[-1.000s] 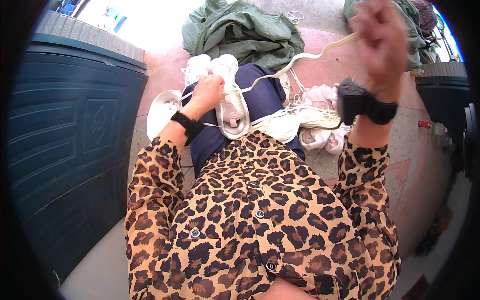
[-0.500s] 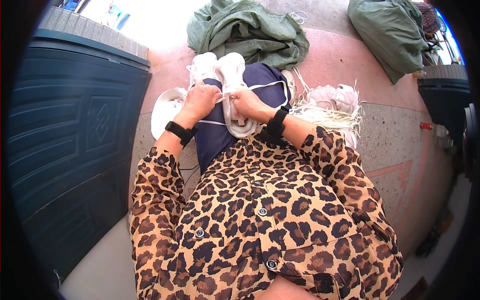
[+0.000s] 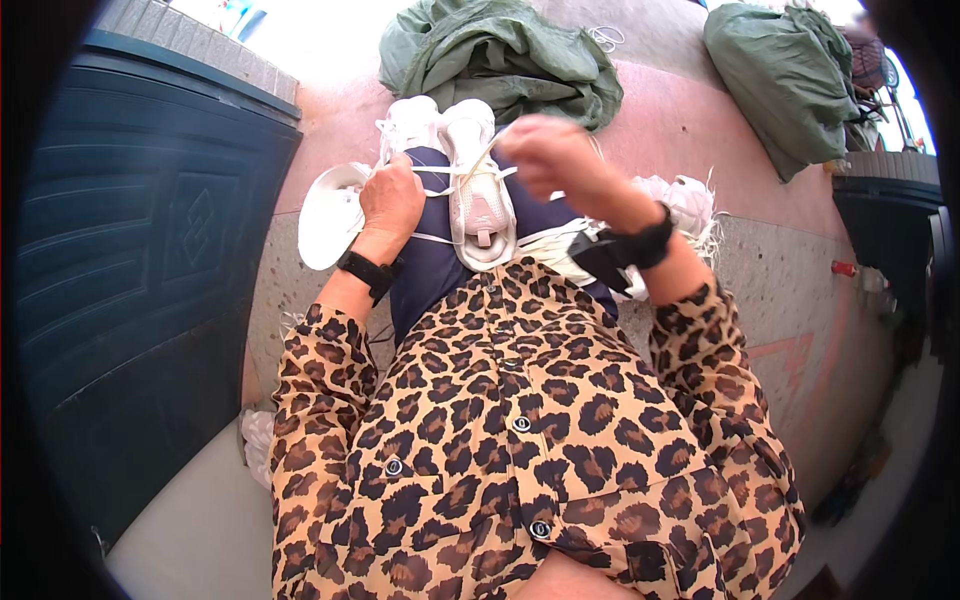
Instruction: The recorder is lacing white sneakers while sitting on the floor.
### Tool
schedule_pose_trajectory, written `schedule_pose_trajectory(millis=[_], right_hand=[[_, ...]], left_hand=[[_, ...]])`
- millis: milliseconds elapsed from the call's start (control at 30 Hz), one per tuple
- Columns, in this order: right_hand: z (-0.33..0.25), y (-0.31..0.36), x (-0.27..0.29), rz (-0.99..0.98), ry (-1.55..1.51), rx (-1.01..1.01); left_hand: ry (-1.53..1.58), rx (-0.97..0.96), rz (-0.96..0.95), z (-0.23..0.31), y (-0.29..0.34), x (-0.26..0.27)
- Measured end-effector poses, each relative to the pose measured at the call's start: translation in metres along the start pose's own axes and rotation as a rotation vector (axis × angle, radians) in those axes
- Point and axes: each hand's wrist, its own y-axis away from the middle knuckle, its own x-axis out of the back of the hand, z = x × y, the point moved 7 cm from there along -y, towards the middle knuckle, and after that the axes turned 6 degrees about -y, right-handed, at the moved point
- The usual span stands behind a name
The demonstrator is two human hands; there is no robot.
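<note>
A white lace-up shoe (image 3: 484, 205) lies across my navy-clad lap, its toe away from me and its tongue toward me. My left hand (image 3: 392, 200) is a closed fist just left of it, gripping a white shoelace (image 3: 437, 191) that runs to the shoe. Raised above the shoe's right side, my right hand (image 3: 555, 158) is closed and somewhat blurred, with a taut lace stretching from the eyelets to its fingers. Beside the first toe rests a second white shoe (image 3: 410, 122), partly covered by my left hand.
A white rounded object (image 3: 330, 222) sits left of my knee. Pale shoes and loose laces (image 3: 685, 203) are piled to the right. Green sacks lie ahead (image 3: 500, 55) and at the far right (image 3: 775, 85). A dark blue panelled door (image 3: 150, 220) stands on the left.
My right hand has lifted away from the shoe, up and to the right, drawing a lace with it. My left hand has shifted slightly left and down, uncovering more of the shoe.
</note>
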Motion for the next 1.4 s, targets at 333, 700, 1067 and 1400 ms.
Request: schedule_pose_trajectory(millis=[333, 700, 1067, 1400], right_hand=[[-0.183, 0.174, 0.039, -0.49, -0.343, 0.895], [-0.164, 0.183, 0.079, -0.247, -0.191, 1.044], [-0.034, 0.038, 0.115, 0.432, 0.268, 0.397], [0.084, -0.041, 0.061, 0.246, 1.066, 0.239]], left_hand=[[0.28, -0.134, -0.182, 0.025, -0.015, -0.025], [0.563, -0.342, -0.841, 0.042, -0.013, -0.046], [1.766, -0.37, -0.401, -0.05, -0.047, 0.149], [1.112, 0.132, -0.022, -0.116, -0.021, 0.08]])
